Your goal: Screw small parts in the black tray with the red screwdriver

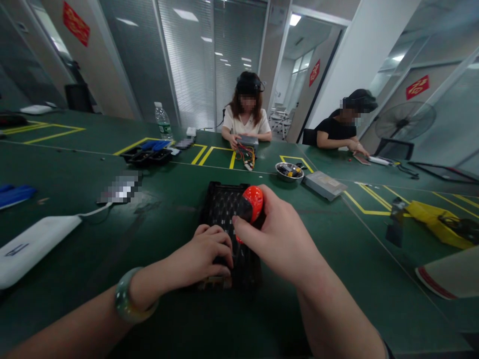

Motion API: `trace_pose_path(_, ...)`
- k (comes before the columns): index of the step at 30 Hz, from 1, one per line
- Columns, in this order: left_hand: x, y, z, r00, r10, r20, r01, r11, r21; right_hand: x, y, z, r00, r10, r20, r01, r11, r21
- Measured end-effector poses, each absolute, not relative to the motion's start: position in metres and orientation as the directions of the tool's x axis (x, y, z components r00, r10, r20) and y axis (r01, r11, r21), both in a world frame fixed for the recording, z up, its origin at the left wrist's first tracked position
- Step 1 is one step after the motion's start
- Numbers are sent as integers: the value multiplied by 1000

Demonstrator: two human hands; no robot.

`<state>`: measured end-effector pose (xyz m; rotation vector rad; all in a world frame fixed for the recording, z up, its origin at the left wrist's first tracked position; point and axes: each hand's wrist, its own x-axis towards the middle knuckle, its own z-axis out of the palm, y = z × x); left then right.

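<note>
Step in hand: The work looked like tool work on a black perforated case (pixel 224 212), with one hand steadying and the other bringing the tool down onto it.

Left hand (pixel 209 254): Its fingers (pixel 220 238) were clenched over the near part of the case, gripping it as far as could be seen. A jade bangle (pixel 134 296) sat on the wrist.

Right hand (pixel 279 234): Its fingers (pixel 245 225) were wrapped around a red-and-black tool handle (pixel 253 203), held just above the case. The tool's tip was hidden.

Next move: Judging by the grip, it called for finding the tip's seat on the case while the left hand held firm.

Case: It lay at lower centre of the frame on the green bench (pixel 337 279).

Steel bowl (pixel 289 170): Just right of the case's far end, it held small dark and yellow parts.

Black compartment tray (pixel 146 157): At upper left of centre, it held blue items (pixel 153 145).

Co-worker: Across the bench, a person's hands (pixel 235 142) were beside coloured wires (pixel 245 155).
</note>
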<state>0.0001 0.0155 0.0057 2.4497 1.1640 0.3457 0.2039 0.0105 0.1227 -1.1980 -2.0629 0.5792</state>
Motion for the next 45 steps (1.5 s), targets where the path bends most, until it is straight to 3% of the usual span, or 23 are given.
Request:
trace_pose_path(6, 10, 22, 25, 637, 771, -15, 718, -587, 373, 210, 8, 125, -359, 860, 362, 565, 509, -649)
trace_pose_path(15, 14, 20, 38, 582, 793, -179, 784, -488, 385, 217, 7, 128, -345, 851, 397, 541, 526, -656)
trace_pose_path(26, 19, 16, 22, 584, 810, -59, 784, -544, 298, 217, 3, 132, -364, 842, 399, 552, 540, -635)
trace_pose_path(31, 18, 18, 16, 542, 836, -82, 805, -489, 336, 215, 3, 131, -373, 840, 394, 549, 542, -636)
trace_pose_path(39, 13, 14, 22, 601, 799, -13, 727, -541, 423, 214, 4, 129, -368, 844, 390, 564, 536, -629)
trace_pose_path(45, -5, 16, 30, 510, 858, 59, 769, -486, 415, 210, 6, 127, -405, 841, 358, 559, 538, -631)
